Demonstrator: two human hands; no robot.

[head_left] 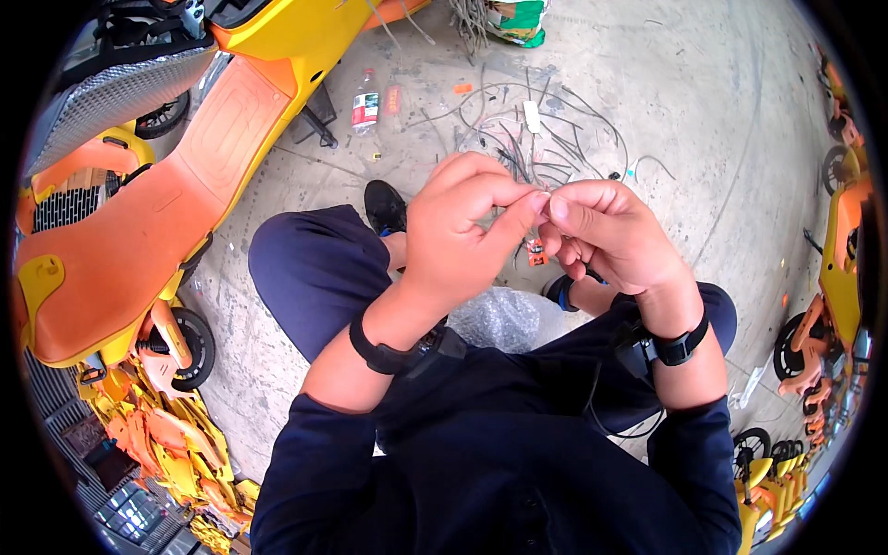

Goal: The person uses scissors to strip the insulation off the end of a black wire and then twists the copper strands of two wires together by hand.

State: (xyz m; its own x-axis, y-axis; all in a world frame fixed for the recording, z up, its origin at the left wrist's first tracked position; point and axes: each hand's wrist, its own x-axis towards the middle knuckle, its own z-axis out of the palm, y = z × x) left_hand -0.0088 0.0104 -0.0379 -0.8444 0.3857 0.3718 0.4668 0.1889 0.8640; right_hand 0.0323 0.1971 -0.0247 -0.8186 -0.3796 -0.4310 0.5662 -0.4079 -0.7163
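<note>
Both hands meet in front of me above the floor, fingertips touching. My left hand (462,227) is closed in a pinch, thumb against forefinger. My right hand (615,231) pinches at the same spot, its other fingers curled below. Whatever lies between the fingertips is too small and too covered to name. Just under the pinch shows a small orange piece with dark marks (536,252); whether it hangs from the fingers or lies lower, I cannot tell. Beyond the hands, several loose cut cables (564,139) are scattered on the concrete, with a white tag-like piece (532,117) among them.
A yellow and orange scooter body (199,157) fills the left side. Near it stands a plastic bottle with a red and white label (365,102). Bubble wrap (499,316) lies between my legs. A green and white bag (518,20) sits far ahead; more scooters (837,231) line the right.
</note>
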